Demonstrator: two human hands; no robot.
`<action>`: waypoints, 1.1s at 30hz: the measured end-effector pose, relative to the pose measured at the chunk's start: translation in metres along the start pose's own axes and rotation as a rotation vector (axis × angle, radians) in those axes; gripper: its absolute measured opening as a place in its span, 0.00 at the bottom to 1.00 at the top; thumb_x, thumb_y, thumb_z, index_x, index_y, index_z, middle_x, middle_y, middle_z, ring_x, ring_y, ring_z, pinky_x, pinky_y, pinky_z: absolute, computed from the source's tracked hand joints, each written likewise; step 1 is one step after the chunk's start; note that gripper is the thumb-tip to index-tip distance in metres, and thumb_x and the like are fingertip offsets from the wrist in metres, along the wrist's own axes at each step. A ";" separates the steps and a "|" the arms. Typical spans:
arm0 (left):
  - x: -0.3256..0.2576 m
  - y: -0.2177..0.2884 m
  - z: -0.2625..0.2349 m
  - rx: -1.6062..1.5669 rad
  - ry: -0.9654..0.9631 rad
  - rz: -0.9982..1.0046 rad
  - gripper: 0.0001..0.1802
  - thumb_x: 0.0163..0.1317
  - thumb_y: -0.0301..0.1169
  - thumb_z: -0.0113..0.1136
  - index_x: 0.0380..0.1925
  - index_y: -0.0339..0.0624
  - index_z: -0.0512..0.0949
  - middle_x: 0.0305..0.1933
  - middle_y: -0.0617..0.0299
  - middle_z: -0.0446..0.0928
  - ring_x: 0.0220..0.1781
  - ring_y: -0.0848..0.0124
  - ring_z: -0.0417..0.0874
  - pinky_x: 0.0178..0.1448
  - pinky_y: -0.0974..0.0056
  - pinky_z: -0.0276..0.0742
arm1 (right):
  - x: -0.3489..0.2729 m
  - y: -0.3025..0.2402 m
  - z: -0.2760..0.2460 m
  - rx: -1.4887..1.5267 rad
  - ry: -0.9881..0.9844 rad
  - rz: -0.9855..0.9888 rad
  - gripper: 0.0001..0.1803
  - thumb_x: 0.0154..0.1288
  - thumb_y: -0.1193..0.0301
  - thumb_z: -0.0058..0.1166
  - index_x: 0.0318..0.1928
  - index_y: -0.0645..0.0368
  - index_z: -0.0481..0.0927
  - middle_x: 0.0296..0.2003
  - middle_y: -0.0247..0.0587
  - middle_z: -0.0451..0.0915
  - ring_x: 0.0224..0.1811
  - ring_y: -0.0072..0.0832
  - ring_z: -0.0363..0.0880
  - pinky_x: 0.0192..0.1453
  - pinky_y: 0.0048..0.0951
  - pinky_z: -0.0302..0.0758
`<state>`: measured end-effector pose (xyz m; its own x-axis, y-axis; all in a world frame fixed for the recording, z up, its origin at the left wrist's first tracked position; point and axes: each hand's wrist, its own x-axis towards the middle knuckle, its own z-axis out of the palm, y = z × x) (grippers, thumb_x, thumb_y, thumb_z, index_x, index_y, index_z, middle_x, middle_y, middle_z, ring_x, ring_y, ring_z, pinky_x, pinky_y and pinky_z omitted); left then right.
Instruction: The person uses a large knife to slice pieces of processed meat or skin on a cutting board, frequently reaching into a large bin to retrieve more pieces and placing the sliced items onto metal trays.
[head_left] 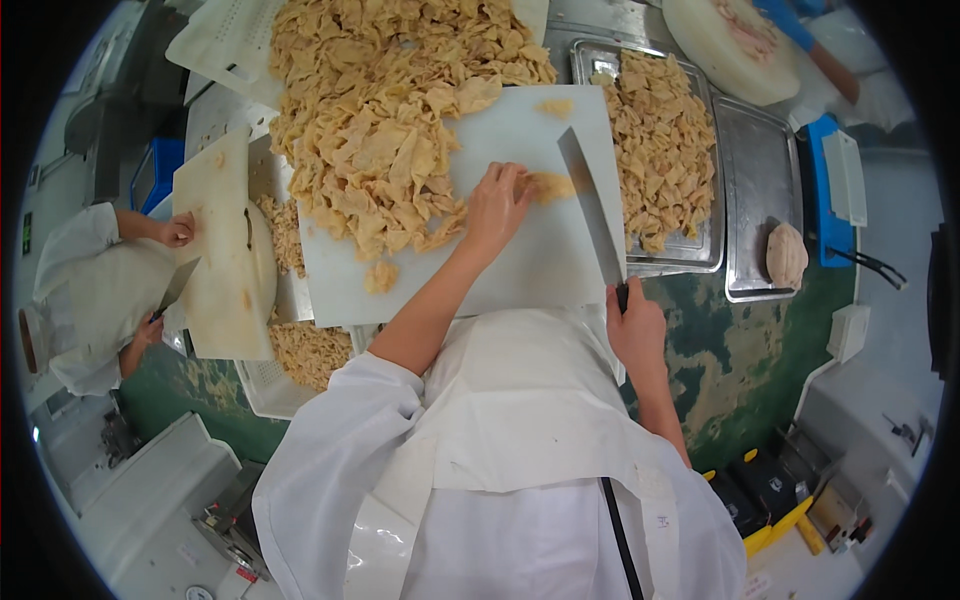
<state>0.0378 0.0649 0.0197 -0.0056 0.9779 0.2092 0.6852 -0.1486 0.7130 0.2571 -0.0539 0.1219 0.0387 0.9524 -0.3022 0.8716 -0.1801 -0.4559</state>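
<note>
My left hand [495, 205] presses a small flat piece of pale yellow food [552, 185] onto the white cutting board [540, 255]. In my right hand [633, 325] is the handle of a large cleaver [590, 205], whose blade lies over the board just right of the piece. A big heap of the same yellow sheets [385, 110] covers the board's left and far side. One loose scrap [380, 275] lies near the board's front left.
A metal tray [700, 250] of cut pieces stands right of the board, then a second tray [755, 150] with one round lump [786, 255]. A person at the left [90, 290] cuts on another board [225, 260]. Another person's arm [830, 60] shows at top right.
</note>
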 end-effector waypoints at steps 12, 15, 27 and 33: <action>0.010 -0.012 0.004 0.113 -0.073 0.343 0.05 0.54 0.25 0.64 0.32 0.43 0.79 0.36 0.60 0.77 0.39 0.58 0.76 0.45 0.57 0.74 | 0.083 -0.030 0.045 -0.008 -0.010 -0.215 0.12 0.70 0.66 0.49 0.40 0.65 0.68 0.21 0.60 0.78 0.27 0.59 0.78 0.32 0.55 0.74; 0.014 -0.014 -0.004 0.107 -0.201 0.294 0.07 0.54 0.26 0.64 0.35 0.43 0.80 0.37 0.59 0.78 0.42 0.57 0.77 0.47 0.56 0.75 | 0.090 -0.022 0.024 -0.018 -0.005 -0.204 0.13 0.70 0.66 0.49 0.40 0.65 0.68 0.20 0.60 0.77 0.27 0.59 0.78 0.32 0.56 0.74; 0.136 -0.077 -0.026 0.648 -0.123 0.046 0.15 0.61 0.32 0.57 0.46 0.40 0.82 0.40 0.52 0.83 0.42 0.54 0.83 0.48 0.53 0.77 | 0.015 0.023 0.007 -0.009 -0.005 0.004 0.15 0.70 0.62 0.50 0.39 0.64 0.70 0.24 0.61 0.79 0.31 0.61 0.79 0.35 0.56 0.74; 0.097 -0.036 -0.029 -0.477 -0.269 -0.336 0.13 0.66 0.34 0.60 0.46 0.37 0.82 0.33 0.57 0.83 0.34 0.70 0.83 0.42 0.64 0.77 | 0.007 0.040 0.005 0.002 0.099 0.090 0.15 0.70 0.63 0.50 0.39 0.64 0.71 0.24 0.61 0.79 0.30 0.61 0.79 0.33 0.55 0.73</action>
<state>-0.0086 0.1609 0.0336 0.0621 0.9760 -0.2087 0.2779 0.1839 0.9428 0.2902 -0.0556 0.0973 0.1653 0.9519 -0.2579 0.8615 -0.2667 -0.4321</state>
